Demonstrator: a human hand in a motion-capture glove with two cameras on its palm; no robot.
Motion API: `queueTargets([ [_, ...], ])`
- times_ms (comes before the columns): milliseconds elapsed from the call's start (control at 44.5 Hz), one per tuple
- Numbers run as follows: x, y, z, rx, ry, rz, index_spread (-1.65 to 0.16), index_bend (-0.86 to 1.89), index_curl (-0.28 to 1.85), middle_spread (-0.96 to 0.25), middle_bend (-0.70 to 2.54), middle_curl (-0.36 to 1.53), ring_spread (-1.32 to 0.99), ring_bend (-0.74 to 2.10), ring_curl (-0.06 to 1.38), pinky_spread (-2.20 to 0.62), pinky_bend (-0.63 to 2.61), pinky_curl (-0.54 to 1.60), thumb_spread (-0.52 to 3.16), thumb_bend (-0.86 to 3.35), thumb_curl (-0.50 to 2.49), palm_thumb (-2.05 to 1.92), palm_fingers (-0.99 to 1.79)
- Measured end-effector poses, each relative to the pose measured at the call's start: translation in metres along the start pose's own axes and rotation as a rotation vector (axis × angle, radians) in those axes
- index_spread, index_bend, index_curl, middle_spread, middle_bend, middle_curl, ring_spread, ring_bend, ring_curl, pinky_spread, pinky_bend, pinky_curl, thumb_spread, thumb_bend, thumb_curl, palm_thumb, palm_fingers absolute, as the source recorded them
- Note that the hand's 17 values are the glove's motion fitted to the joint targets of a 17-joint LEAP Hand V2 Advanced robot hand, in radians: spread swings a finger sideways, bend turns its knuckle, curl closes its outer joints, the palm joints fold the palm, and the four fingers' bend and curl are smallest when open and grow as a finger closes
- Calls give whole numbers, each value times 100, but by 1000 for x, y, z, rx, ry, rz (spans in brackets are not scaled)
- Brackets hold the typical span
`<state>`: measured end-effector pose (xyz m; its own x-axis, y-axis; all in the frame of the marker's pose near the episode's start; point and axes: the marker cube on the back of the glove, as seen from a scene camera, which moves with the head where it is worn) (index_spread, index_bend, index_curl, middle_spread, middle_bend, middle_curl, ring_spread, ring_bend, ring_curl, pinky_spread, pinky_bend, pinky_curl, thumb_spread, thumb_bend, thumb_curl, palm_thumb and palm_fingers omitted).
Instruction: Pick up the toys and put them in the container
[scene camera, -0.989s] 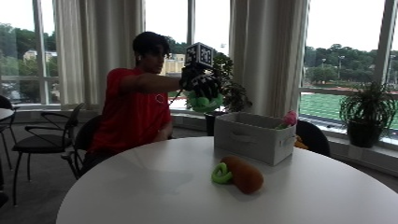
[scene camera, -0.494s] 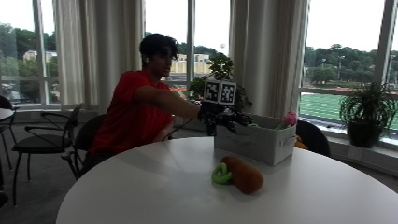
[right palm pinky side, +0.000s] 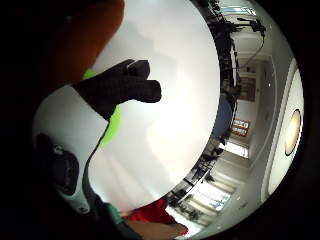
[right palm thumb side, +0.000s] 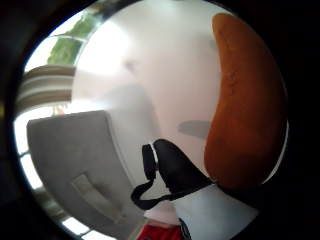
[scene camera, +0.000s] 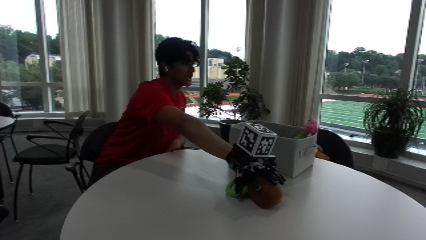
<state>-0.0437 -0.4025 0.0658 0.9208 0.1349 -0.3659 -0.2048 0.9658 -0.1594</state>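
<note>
My black-gloved right hand (scene camera: 256, 172) rests over the soft orange-brown plush toy with the green end (scene camera: 265, 194) on the round white table (scene camera: 166, 205) — whether my fingers grip it, I can't tell. It looks light and squashy; I'd wrap its fat middle, then carry it toward two o'clock — to the white fabric container (scene camera: 293, 150).

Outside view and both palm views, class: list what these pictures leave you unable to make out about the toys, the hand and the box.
1. Whether the gloved right hand has a grip on the orange toy: in the outside view the hand covers the toy's top, and the palm views show no contact.
2. The green toy: mostly hidden behind hand and orange toy, so its shape is unclear.
3. The box contents: its wall hides all but something pink at the rim.
</note>
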Motion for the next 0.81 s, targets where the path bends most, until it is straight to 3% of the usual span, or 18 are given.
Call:
queueTargets([
  [157, -1, -3, 11, -139, -28, 50, -36, 11, 15, 0, 5, 24, 7, 42, 26, 5, 158, 40, 108, -1, 36, 2, -24],
  [337, 9, -1, 13, -198, -64, 43, -40, 23, 22, 6, -7, 11, 5, 89, 37, -4, 154, 38, 117, 5, 38, 18, -7],
  [517, 9, -3, 13, -109, -40, 53, -42, 57, 35, 5, -3, 2, -12, 112, 43, -17, 152, 37, 125, 13, 43, 36, 6],
  [674, 6, -1, 14, 41, 14, 26, -40, 59, 39, -1, 6, 1, -29, 125, 44, -32, 158, 36, 124, 19, 50, 51, 30],
  [809, 7, 15, 9, 116, -5, -23, -40, 71, 46, -13, 29, 9, -38, 121, 43, -38, 138, 33, 102, 21, 60, 65, 63],
])
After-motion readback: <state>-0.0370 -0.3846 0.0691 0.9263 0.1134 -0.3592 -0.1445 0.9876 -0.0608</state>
